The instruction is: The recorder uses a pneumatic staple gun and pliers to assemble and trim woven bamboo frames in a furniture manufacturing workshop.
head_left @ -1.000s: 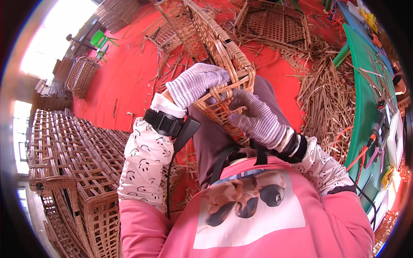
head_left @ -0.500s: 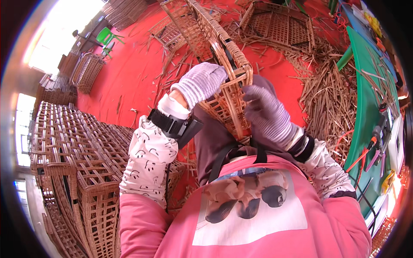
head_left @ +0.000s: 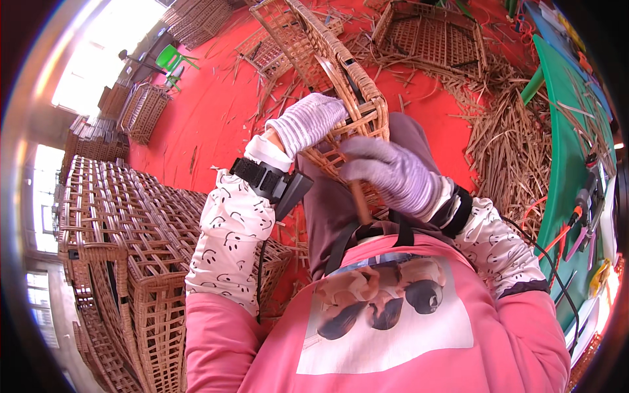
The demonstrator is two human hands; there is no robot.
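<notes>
A woven wicker basket [head_left: 327, 56] stands tilted on edge between my knees, its thick wrapped rim running away from me. My gloved left hand [head_left: 313, 119] is closed on the near corner of the basket, at its left side. Just right of it, my gloved right hand [head_left: 393, 173] is somewhat smeared by motion, fingers curled in front of the basket's near end. A flat brown wicker strip [head_left: 359, 202] comes down from its fingertips toward my lap. The hand hides where the strip's upper end meets the weave.
A large wicker basket [head_left: 137, 262] stands close on my left. Cut strips [head_left: 508, 157] lie heaped on the red floor [head_left: 196, 141] at right, beside a green table [head_left: 563, 170] with tools. More baskets [head_left: 429, 42] lie ahead. A green chair [head_left: 170, 59] stands far left.
My right hand has moved left and down, from beside the basket's corner to in front of its near end, with the strip now below its fingertips. My left hand keeps its hold.
</notes>
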